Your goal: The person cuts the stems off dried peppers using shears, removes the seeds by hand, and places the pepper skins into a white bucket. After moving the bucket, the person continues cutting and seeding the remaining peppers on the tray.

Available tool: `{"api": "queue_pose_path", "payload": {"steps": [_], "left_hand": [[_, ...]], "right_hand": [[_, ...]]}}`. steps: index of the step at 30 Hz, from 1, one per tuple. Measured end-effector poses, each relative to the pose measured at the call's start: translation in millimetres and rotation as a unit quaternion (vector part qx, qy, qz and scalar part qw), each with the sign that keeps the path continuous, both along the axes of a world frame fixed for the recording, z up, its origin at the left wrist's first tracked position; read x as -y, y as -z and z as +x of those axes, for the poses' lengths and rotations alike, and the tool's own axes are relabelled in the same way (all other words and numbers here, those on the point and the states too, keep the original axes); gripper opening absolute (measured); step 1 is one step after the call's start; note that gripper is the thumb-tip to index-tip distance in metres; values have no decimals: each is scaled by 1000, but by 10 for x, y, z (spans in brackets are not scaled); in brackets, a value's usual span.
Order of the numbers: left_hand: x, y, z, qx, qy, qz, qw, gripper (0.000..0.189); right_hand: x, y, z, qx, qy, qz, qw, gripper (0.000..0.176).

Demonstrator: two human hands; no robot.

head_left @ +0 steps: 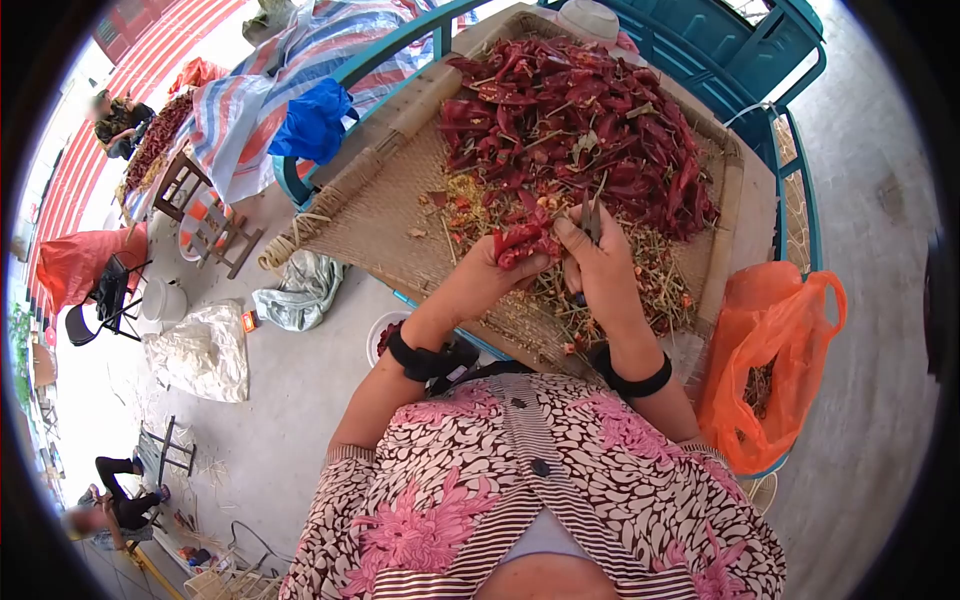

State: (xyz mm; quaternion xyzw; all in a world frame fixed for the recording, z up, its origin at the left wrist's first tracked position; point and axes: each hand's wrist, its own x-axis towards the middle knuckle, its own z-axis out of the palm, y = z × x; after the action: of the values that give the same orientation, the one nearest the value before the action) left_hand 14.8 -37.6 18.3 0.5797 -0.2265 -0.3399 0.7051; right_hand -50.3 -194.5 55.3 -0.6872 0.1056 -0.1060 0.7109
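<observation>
Red peppers [580, 115] lie in a big heap on a woven tray [375, 220], at the side far from the person. The left hand [500, 272] has its fingers curled around a few more peppers, just in front of this heap. The right hand [603, 262] grasps a pair of scissors [592, 218], with the blades pointing away from the person. The two hands are very near each other; whether they touch, one cannot tell. Around the right hand, many pale stems [655, 290] are scattered on the tray. An orange plastic bag [785, 345] is beside the tray, on the person's right. A white bowl [373, 338] is partly hidden by the left forearm.
</observation>
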Motion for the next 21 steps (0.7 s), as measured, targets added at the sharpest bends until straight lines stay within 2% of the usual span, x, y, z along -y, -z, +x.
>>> {"api": "queue_pose_path", "payload": {"steps": [1,5,8,11,14,17,20,21], "left_hand": [[-38,-53,-12,1,9,9,1000,17],[-104,-22,-30,7,9,1,1000,22],[-175,-117,-16,3,28,15,999,24],[-194,-103,-29,15,25,4,1000,24],[-209,-65,-28,32,20,43,998,23],[-154,3,-83,36,-20,30,999,23],[-108,136,-54,114,-32,41,992,25],[-73,225,-78,129,21,31,991,24]], "right_hand": [[-12,-41,-24,-39,-17,104,994,17],[0,50,-30,-89,-53,311,945,13],[126,349,15,-124,-128,497,849,9],[63,296,15,-151,-118,559,806,7],[16,286,-1,-120,-84,503,852,8],[-75,223,-38,-21,-11,259,966,11],[-48,280,-31,7,-21,92,995,17],[-15,323,30,26,31,36,999,16]]}}
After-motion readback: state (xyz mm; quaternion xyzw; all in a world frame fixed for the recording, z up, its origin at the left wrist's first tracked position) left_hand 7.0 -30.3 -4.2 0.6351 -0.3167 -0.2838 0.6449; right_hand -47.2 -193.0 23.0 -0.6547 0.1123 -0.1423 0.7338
